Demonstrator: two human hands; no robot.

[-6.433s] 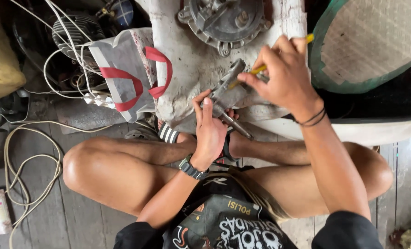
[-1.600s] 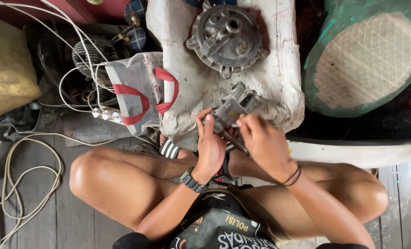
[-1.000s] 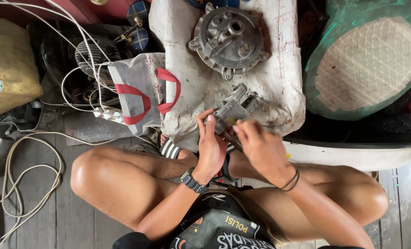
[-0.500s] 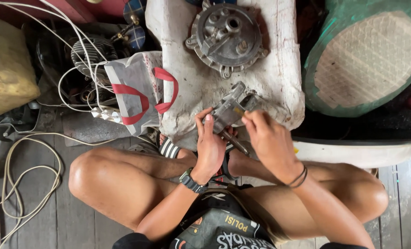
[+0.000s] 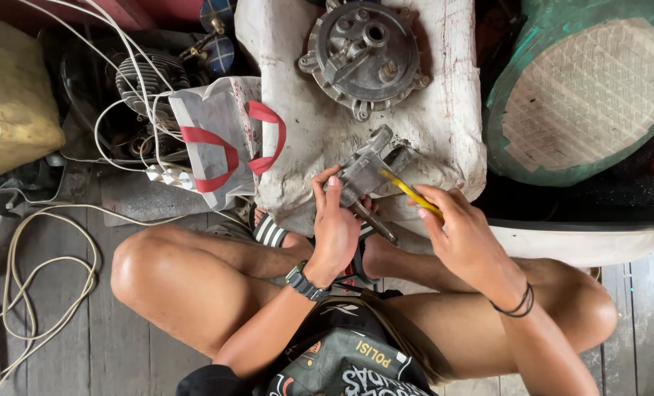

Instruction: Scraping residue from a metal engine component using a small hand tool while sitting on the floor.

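I sit cross-legged on the floor. My left hand grips a grey metal machine part held over the edge of a white cloth-covered block. My right hand holds a yellow-handled tool whose tip points into the grey part from the right. A thin metal rod sticks out below the part. A round grey metal housing lies on the white block farther back.
A grey bag with red handles stands left of the block among white cables and a finned metal piece. A green woven-topped round object is at the right. A cable loop lies on the wooden floor.
My right hand has drawn back to the right and now shows the yellow-handled tool pointed into the part. The left hand keeps its grip.
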